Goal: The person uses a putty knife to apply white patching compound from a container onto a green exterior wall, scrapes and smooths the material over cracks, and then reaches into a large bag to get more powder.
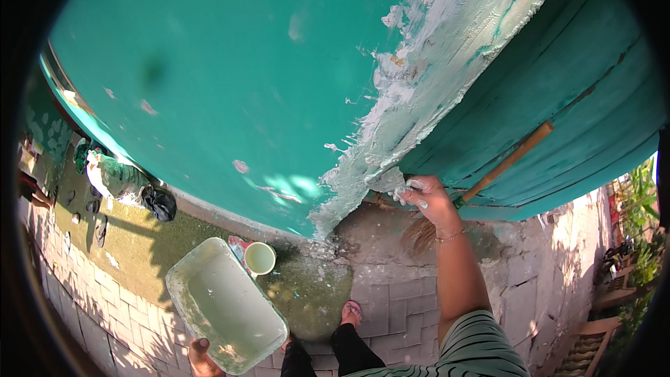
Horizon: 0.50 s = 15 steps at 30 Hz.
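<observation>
Right hand (429, 201): grip pinched around a pale scraper-like piece (386, 180), at the lower end of the white filler band (436, 87) on the corner edge of the teal wall (230, 84). Fingers smeared white. They hide part of the piece, so can't confirm its full shape; it looks to be against the filler.

Left hand (202, 359): grip closed on the pale tray (197, 324), left long side near its lower end, thumb in view, remaining fingers hidden. White tub (260, 244) sits on the ground (317, 304) just beside the tray in view. Broom (513, 160) leans at the wall, right of the right hand.

Handling, my read: piece is light, thin, maybe springy, slick where paste coats it. Hold at the back, clear of the working edge. Tray likely light, fairly stiff, tips if held off-centre; better mid-side, palm under
</observation>
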Each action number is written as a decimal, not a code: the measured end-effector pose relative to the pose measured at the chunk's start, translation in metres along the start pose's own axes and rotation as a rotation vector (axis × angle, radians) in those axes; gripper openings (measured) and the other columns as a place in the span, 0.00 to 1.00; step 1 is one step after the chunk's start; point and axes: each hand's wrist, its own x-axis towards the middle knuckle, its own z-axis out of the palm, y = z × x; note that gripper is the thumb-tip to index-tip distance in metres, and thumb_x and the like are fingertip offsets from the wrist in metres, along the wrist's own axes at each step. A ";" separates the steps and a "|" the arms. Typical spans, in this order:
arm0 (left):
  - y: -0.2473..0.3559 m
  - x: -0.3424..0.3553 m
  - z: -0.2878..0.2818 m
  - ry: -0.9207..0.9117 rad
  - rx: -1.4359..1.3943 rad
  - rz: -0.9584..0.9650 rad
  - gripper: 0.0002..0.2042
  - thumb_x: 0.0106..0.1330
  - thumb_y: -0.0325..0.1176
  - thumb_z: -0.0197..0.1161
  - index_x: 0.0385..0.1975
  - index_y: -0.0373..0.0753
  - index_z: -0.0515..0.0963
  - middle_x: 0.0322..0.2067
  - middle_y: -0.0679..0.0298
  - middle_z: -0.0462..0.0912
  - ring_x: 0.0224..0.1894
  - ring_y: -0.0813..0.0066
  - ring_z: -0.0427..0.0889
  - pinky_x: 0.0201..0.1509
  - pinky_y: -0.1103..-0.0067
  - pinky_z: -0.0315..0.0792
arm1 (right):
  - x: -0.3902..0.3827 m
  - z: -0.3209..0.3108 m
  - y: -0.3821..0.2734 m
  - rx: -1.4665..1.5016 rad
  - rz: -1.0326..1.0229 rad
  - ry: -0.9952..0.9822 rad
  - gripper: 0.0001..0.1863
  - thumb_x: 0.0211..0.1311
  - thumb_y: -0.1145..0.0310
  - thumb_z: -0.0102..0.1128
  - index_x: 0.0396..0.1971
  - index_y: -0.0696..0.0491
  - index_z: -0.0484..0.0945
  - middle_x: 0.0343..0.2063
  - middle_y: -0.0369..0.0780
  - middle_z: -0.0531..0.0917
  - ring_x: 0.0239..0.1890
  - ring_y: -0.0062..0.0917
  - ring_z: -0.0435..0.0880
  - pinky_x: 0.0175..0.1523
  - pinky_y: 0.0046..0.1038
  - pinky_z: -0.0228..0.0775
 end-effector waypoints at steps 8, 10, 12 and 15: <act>0.000 -0.011 0.029 -0.013 -0.118 -0.018 0.37 0.50 0.36 0.64 0.61 0.28 0.60 0.50 0.51 0.75 0.50 0.56 0.78 0.53 0.64 0.75 | -0.094 -0.004 -0.120 -0.389 -0.203 0.500 0.09 0.68 0.70 0.54 0.40 0.60 0.77 0.31 0.38 0.78 0.30 0.18 0.73 0.36 0.21 0.65; 0.000 -0.005 0.030 -0.049 -0.101 -0.002 0.33 0.52 0.37 0.63 0.59 0.29 0.64 0.48 0.52 0.77 0.47 0.57 0.80 0.50 0.65 0.77 | -0.099 -0.004 -0.159 -0.728 -0.440 0.507 0.21 0.64 0.76 0.54 0.57 0.61 0.71 0.40 0.44 0.73 0.42 0.31 0.71 0.50 0.29 0.66; 0.003 -0.007 0.032 -0.050 -0.094 0.014 0.31 0.53 0.38 0.63 0.57 0.30 0.66 0.47 0.52 0.79 0.45 0.58 0.81 0.49 0.65 0.78 | -0.085 0.019 -0.178 -1.023 -0.619 0.673 0.27 0.59 0.81 0.54 0.61 0.61 0.67 0.43 0.46 0.71 0.43 0.35 0.71 0.50 0.30 0.66; 0.008 -0.010 0.029 -0.058 -0.091 0.006 0.32 0.52 0.39 0.64 0.57 0.30 0.66 0.46 0.52 0.79 0.45 0.57 0.81 0.49 0.65 0.78 | -0.062 0.032 -0.165 -1.193 -0.734 0.710 0.35 0.53 0.88 0.53 0.65 0.59 0.63 0.46 0.50 0.68 0.44 0.38 0.70 0.50 0.33 0.67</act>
